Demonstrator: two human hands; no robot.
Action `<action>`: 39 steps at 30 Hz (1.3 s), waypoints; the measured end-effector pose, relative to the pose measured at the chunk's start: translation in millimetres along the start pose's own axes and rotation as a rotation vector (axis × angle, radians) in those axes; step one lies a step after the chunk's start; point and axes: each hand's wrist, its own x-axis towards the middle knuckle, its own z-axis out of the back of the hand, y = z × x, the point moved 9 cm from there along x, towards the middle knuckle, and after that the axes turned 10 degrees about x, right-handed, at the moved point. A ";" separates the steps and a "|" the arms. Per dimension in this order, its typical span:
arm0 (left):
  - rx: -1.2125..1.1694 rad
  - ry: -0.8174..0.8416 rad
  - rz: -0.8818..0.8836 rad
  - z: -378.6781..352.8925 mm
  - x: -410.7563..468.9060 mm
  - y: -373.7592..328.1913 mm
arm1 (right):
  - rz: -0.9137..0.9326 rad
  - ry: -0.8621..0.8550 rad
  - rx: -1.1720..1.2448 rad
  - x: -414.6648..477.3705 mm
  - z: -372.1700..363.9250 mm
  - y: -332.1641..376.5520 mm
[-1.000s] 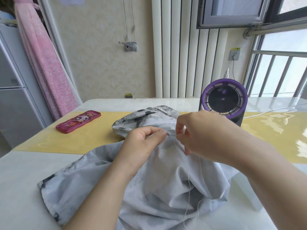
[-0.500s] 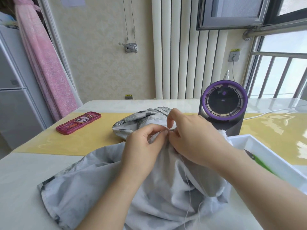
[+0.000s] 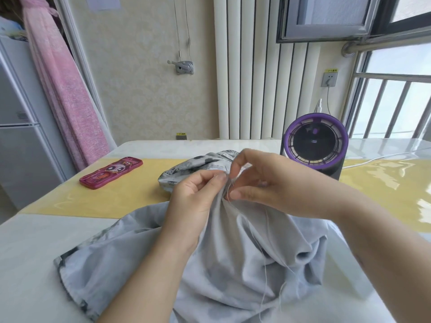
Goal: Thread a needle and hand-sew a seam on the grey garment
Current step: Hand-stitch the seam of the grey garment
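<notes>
The right hand (image 3: pixel 275 183), which was drawn off to the right with the thread (image 3: pixel 265 269) a second ago, is now sitting back at the raised fold of the grey garment (image 3: pixel 233 264). Its forefinger is arching over the fold and its thumb is lying just below. Whether these fingers are pinching the needle or the thread cannot be told, as the needle is too small to make out. The left hand (image 3: pixel 196 199) is still pinching the fold between thumb and fingers, holding it up. This is probably the start of another stitch, with the seam only partly sewn. Loose thread is trailing down the cloth.

The garment is lying bunched on a pale surface (image 3: pixel 35 252) crossed by a yellow mat (image 3: pixel 93 197). A red case (image 3: pixel 111 172) and a purple-rimmed fan (image 3: pixel 314 145) are standing farther back. Behind are a white radiator (image 3: pixel 247 66), a pink curtain (image 3: pixel 63 85) and a barred window (image 3: pixel 396 101).
</notes>
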 end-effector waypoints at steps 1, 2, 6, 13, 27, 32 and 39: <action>-0.013 0.018 -0.002 -2.4 -1.1 -1.2 | 0.039 -0.085 -0.061 2.0 3.2 1.9; -0.022 0.031 -0.007 -4.3 -2.1 -2.4 | 0.074 -0.159 -0.119 3.4 5.0 3.5; -0.043 0.034 -0.024 -4.7 -2.5 -4.6 | 0.096 -0.286 -0.081 3.7 16.2 2.5; -0.062 0.161 -0.053 -12.7 -4.4 -4.9 | -0.156 -0.212 0.296 2.7 16.0 -23.4; -0.087 0.144 -0.020 -10.5 -4.1 -1.9 | -0.002 -0.427 0.107 -3.0 44.8 -10.0; -0.083 0.130 -0.006 -8.4 -3.7 -0.9 | -0.065 -0.383 0.141 -0.8 46.1 -15.9; -0.074 0.178 -0.006 -13.0 -6.1 -3.9 | -0.002 -0.300 1.031 4.6 28.4 -12.6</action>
